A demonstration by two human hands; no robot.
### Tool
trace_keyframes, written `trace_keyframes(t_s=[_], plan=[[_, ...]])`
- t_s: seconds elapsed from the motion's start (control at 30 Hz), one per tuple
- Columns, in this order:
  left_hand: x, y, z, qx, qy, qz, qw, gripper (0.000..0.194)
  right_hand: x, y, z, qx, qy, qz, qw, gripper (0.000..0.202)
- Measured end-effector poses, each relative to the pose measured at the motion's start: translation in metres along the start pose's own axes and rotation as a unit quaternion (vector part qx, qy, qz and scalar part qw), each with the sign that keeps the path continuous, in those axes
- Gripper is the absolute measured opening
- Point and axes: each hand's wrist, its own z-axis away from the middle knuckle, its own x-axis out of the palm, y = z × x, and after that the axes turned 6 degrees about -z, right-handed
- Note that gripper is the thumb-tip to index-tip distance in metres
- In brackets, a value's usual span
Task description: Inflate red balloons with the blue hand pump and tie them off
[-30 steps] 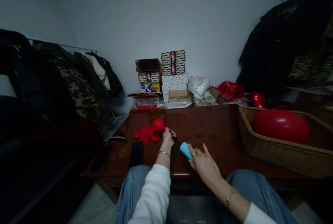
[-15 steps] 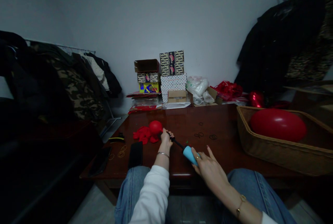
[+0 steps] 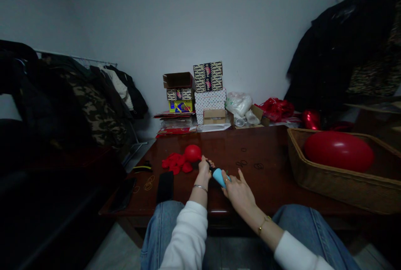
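Observation:
My left hand (image 3: 205, 167) is closed around the nozzle end of a light-blue balloon pump, where the neck of a small, partly inflated red balloon (image 3: 192, 153) meets it. The balloon's neck and the nozzle are mostly hidden by my fingers. My right hand (image 3: 239, 189) grips the blue barrel of the hand pump (image 3: 219, 177), close to my left hand, with some fingers stretched out. Beside the small balloon lies a pile of flat red balloons (image 3: 173, 163).
A wicker basket (image 3: 332, 192) with a large red balloon (image 3: 340, 151) stands at the right. Rubber bands (image 3: 149, 183) and a black phone (image 3: 165, 186) lie at the left; dark bands (image 3: 242, 164) lie mid-table. Stacked boxes (image 3: 209, 103) line the back.
My right hand has pushed the pump barrel in towards my left hand, so the black shaft between them is now mostly covered. The small red balloon looks slightly larger.

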Motion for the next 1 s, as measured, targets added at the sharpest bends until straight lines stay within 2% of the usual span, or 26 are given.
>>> trace_keyframes(t_s=[0.17, 0.4, 0.53, 0.73, 1.0], plan=[[-0.001, 0.003, -0.001, -0.011, 0.005, 0.013, 1.000, 0.033, -0.001, 0.008, 0.014, -0.009, 0.010, -0.012, 1.000, 0.050], [-0.010, 0.023, -0.008, 0.005, 0.014, 0.030, 0.999, 0.032, -0.008, 0.025, 0.045, -0.028, 0.017, -0.049, 0.998, 0.052], [-0.015, 0.029, -0.011, -0.002, 0.019, 0.042, 0.999, 0.033, -0.014, 0.028, 0.053, -0.035, 0.018, -0.056, 0.998, 0.051], [-0.015, 0.021, -0.007, -0.002, 0.011, 0.070, 0.998, 0.033, -0.017, 0.024, 0.041, -0.035, 0.000, -0.025, 0.999, 0.048], [-0.003, 0.005, 0.002, -0.020, -0.006, 0.038, 0.999, 0.033, -0.009, 0.003, 0.004, -0.012, -0.008, -0.012, 1.000, 0.049]])
